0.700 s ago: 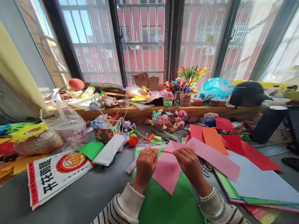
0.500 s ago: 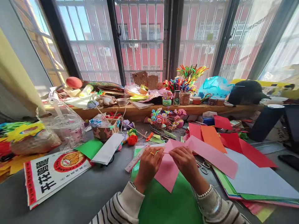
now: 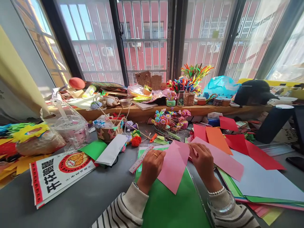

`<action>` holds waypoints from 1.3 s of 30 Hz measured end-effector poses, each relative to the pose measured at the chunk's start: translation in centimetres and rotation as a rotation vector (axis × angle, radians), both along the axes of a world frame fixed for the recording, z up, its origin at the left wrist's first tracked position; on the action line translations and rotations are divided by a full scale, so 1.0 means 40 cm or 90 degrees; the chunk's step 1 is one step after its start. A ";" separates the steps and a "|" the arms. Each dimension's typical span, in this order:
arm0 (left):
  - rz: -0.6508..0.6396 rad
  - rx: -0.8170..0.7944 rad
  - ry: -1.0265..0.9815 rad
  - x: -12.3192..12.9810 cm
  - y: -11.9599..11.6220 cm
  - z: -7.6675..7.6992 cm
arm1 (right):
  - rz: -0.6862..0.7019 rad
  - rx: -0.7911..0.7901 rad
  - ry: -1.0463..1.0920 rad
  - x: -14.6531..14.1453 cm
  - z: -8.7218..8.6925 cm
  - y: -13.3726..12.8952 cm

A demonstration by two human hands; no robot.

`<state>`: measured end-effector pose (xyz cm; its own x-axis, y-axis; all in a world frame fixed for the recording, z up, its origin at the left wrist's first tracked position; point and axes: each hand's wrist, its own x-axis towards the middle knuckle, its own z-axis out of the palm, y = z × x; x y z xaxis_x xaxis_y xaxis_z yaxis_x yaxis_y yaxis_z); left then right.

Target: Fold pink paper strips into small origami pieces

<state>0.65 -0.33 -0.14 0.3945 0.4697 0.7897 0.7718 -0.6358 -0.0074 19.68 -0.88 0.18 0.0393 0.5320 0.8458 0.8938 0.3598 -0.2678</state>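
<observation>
Bare lane of table (image 3: 93, 193) lies between printed bag (image 3: 63, 180) and green mat (image 3: 175, 210); striped left sleeve (image 3: 116, 207) crosses near end, ruler (image 3: 140, 160) and white paper (image 3: 111, 150) narrow far end. Pink sheet (image 3: 174, 169) fills gap between left hand (image 3: 151, 166) and right hand (image 3: 203, 161); stacked paper (image 3: 266, 179) hems right side.

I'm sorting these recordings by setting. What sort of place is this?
Probably a craft corner by a window: coloured pipe cleaners stand on the sill, handmade-looking flowers sit behind the pink sheet, and red paper lies to the right.
</observation>
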 end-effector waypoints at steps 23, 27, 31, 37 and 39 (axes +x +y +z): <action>-0.011 0.038 0.003 0.001 -0.004 0.012 | 0.209 -0.007 -0.164 -0.071 -0.002 -0.015; -0.005 0.038 0.025 0.001 -0.004 0.012 | 0.214 -0.003 -0.179 -0.072 0.000 -0.015; 0.012 0.049 0.034 0.001 -0.005 0.017 | 0.176 -0.007 -0.164 -0.064 0.004 -0.016; 0.025 0.053 0.018 -0.001 -0.002 0.016 | 0.088 0.003 -0.132 -0.034 0.008 -0.013; 0.029 0.056 0.016 -0.002 -0.002 0.015 | 0.061 -0.001 -0.122 -0.019 0.009 -0.012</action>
<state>0.56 -0.40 0.46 0.3942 0.4171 0.8189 0.7985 -0.5966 -0.0805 18.94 -1.34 0.54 -0.1728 0.5269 0.8322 0.8903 0.4449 -0.0968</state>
